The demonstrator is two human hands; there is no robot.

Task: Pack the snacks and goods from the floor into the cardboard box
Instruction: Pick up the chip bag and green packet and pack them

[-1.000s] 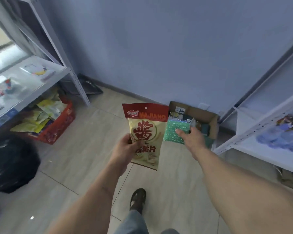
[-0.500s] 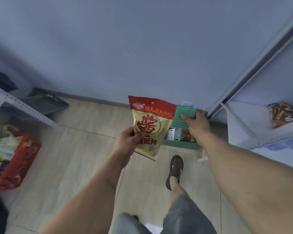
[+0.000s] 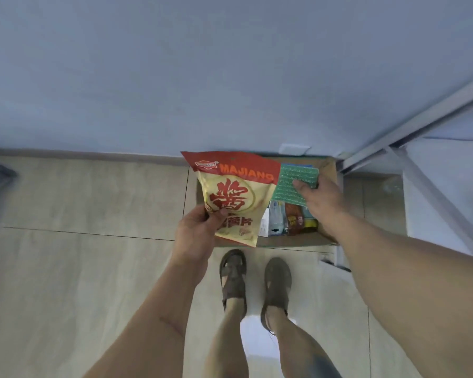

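Directly below the two outstretched arms, an open cardboard box point(image 3: 290, 240) sits on the floor point(image 3: 93, 255) against the base of the pale wall point(image 3: 202, 77). The left hand point(image 3: 197, 230) grips a snack bag point(image 3: 234, 197) by its lower left edge, the thumb pressed across the front and the fingers curled behind; the bag is cream with a red top band printed "MAJIANG" and a large red character, and it hangs upright over the left part of the box, hiding that side. Just to the right of it, the right hand point(image 3: 320, 200) holds a flat green packet point(image 3: 292, 184) over the box, the fingers lying on its face near the right edge and the thumb hidden, so the packet tilts slightly above the contents. Between the two hands and lower, several small packaged goods point(image 3: 287, 219) lie inside the box, among them something white and blue, something red-brown and a bit of yellow; their kinds cannot be told. Nearer than the hands, the person's two feet in brown sandals point(image 3: 234, 271) stand just short of the box's near wall. Beyond the right hand, a grey metal shelf frame point(image 3: 410, 124) slants up along the wall.
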